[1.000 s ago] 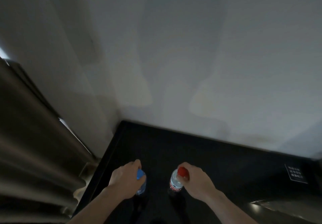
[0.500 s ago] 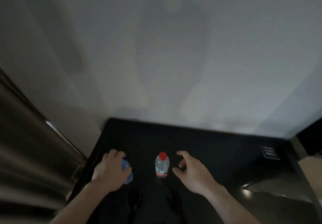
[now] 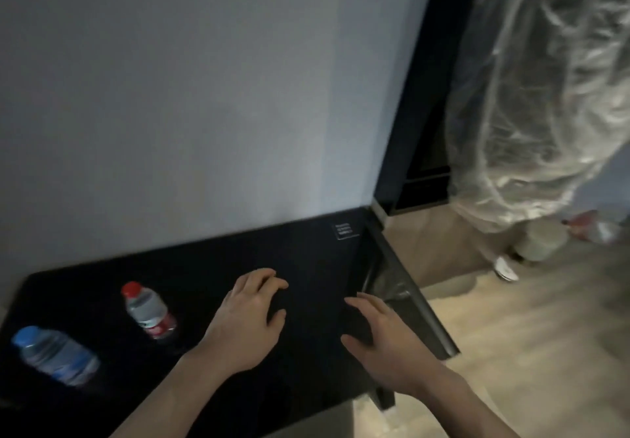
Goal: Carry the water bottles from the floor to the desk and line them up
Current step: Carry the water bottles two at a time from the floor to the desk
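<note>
Both empty: left hand (image 3: 243, 321) and right hand (image 3: 385, 342), fingers loosely spread above black desk (image 3: 306, 260). Leftward, standing apart on desk: red-capped bottle (image 3: 149, 311), blue-capped bottle (image 3: 54, 355). Rightward, plastic-wrapped bundle (image 3: 538, 96) over floor (image 3: 528, 352).

The small label (image 3: 345, 231) on the counter (image 3: 306, 267) is too small to read. Motion blur smears the floor bottles (image 3: 591, 228); plastic sheeting (image 3: 538, 96) hides whatever it covers.

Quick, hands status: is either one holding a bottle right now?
Left hand: open, holding nothing, over the desk.
Right hand: open, holding nothing.
</note>
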Available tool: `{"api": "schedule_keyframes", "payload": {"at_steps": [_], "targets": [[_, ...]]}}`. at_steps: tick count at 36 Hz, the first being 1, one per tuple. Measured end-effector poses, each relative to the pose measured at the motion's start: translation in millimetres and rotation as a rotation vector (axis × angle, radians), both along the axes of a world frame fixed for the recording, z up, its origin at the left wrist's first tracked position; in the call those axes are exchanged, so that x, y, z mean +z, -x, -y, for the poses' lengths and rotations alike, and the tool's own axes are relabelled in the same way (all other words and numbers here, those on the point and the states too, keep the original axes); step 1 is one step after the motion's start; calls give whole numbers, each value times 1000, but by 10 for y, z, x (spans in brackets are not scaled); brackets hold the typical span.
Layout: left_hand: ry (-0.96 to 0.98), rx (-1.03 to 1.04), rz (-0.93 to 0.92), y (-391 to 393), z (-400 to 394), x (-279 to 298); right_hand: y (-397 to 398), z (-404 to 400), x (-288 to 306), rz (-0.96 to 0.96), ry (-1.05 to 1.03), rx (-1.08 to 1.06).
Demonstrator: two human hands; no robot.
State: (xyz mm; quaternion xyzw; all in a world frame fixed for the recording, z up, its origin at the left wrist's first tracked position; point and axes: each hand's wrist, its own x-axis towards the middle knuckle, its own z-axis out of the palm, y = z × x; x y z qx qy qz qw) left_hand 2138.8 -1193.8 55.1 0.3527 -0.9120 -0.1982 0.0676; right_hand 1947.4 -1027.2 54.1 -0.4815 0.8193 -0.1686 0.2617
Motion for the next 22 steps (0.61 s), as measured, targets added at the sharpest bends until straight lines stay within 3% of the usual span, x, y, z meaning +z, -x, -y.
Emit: {"api": "schedule_keyframes", "payload": {"at_steps": [9, 22], "targets": [[-77, -354, 55, 1397, -1238, 231, 1010, -1658, 150, -51, 69, -280], [16, -657, 21, 3457, -2078, 270, 2405, -3113, 311, -133, 72, -610]]}}
